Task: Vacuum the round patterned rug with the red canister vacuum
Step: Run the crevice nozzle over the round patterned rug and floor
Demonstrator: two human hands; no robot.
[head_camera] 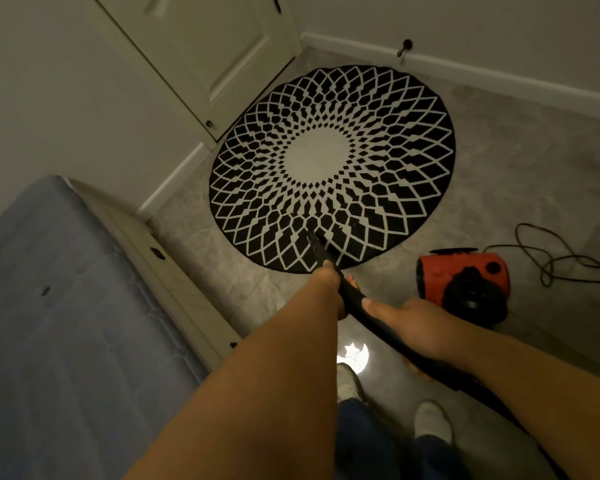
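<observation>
- On the floor in front of me lies the round rug, black with white shapes, near the door and the bed.
- My left hand is wrapped round the black wand, far down it.
- My right hand holds the same wand higher up, fingers curled on it.
- The wand's tip sits on the near edge of the rug.
- The red vacuum rests on the floor just beside the rug, on my right, its cord behind it.
- I think the job has only begun. Most of the rug looks left to do, though I cannot see dirt.
</observation>
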